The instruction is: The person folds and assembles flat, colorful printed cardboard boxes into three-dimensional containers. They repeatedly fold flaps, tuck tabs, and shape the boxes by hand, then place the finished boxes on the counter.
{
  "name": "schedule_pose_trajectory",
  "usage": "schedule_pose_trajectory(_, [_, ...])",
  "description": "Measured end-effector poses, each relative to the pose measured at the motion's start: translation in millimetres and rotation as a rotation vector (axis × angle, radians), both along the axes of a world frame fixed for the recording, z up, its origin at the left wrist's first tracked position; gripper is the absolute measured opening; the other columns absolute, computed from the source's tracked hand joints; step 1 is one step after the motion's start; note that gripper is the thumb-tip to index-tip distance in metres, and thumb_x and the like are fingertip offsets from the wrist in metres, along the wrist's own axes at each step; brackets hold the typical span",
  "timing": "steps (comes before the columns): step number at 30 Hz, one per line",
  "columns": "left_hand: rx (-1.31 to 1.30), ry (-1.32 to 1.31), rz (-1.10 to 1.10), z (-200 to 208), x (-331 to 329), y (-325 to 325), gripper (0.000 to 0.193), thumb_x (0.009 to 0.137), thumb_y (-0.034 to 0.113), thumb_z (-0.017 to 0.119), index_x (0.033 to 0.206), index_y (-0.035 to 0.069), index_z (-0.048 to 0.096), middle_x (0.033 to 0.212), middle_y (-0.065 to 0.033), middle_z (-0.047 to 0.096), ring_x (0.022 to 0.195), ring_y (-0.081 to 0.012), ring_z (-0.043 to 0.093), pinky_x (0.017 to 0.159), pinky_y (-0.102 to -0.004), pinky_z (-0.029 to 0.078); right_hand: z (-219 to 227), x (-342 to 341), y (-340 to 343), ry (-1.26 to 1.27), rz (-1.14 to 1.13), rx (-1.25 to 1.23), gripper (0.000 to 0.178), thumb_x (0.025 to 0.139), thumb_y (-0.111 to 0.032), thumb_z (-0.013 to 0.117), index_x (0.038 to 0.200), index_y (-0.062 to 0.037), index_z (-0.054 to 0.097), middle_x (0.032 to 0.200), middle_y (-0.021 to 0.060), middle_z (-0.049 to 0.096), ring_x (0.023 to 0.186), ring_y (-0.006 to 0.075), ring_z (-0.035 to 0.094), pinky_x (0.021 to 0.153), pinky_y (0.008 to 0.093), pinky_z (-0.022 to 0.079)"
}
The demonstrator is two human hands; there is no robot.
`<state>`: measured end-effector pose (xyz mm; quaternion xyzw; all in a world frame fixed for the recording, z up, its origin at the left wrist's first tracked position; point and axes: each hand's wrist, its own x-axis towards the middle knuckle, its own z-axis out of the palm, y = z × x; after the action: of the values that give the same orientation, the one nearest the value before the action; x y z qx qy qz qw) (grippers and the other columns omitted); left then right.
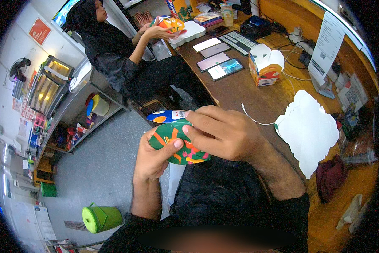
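Above my lap I hold a printed cardboard takeaway box (161, 145), partly folded, green with orange and pink shapes and a blue flap. My left hand (150, 156) grips its left side, thumb pressed on the green face. My right hand (229, 133) pinches the upper edge by the blue flap, its fingers covering part of the card. On the table to my right lies a stack of flat white carton blanks (305, 130). A folded takeaway box (267, 69) with raised white flaps stands farther back.
Several phones (225, 68) lie on the wooden table (257, 99) near a keyboard (238, 42). Cables run along its back. At the far left of the table a co-worker (113, 55) holds an orange printed box (169, 24). A green lidded bucket (102, 218) stands on the floor.
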<state>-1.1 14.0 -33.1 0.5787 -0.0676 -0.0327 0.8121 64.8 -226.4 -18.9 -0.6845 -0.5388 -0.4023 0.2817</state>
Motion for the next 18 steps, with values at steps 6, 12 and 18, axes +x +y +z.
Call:
schedule_pose_trajectory(6, [-0.012, -0.003, -0.021, 1, 4, 3, 0.039, 0.095, -0.001, 0.083, 0.131, -0.006, 0.070, 0.121, -0.0159, 0.080, 0.107, -0.0239, 0.079, 0.098, -0.0414, 0.064, -4, -5, 5, -0.006, -0.070, 0.040, 0.033, 0.082, -0.012, 0.078, 0.111, 0.0013, 0.077, 0.118, 0.0197, 0.075, 0.104, 0.0336, 0.077, 0.082, 0.0394, 0.067])
schedule_pose_trajectory(12, [0.003, -0.036, -0.030, 1, 5, 7, 0.038, 0.095, 0.001, 0.083, 0.130, -0.006, 0.070, 0.121, -0.0158, 0.080, 0.106, -0.0236, 0.079, 0.097, -0.0418, 0.065, -4, -9, 10, -0.027, -0.079, 0.101, 0.033, 0.083, -0.013, 0.076, 0.111, 0.0034, 0.076, 0.117, 0.0211, 0.076, 0.103, 0.0331, 0.077, 0.082, 0.0391, 0.067])
schedule_pose_trajectory(18, [-0.006, 0.019, -0.097, 6, 4, 11, 0.042, 0.094, 0.005, 0.083, 0.132, -0.005, 0.069, 0.121, -0.0152, 0.079, 0.107, -0.0251, 0.079, 0.098, -0.0431, 0.064, -5, -13, 13, -0.016, -0.060, 0.087, 0.034, 0.082, -0.012, 0.076, 0.112, 0.0035, 0.078, 0.119, 0.0219, 0.076, 0.106, 0.0364, 0.078, 0.085, 0.0415, 0.067])
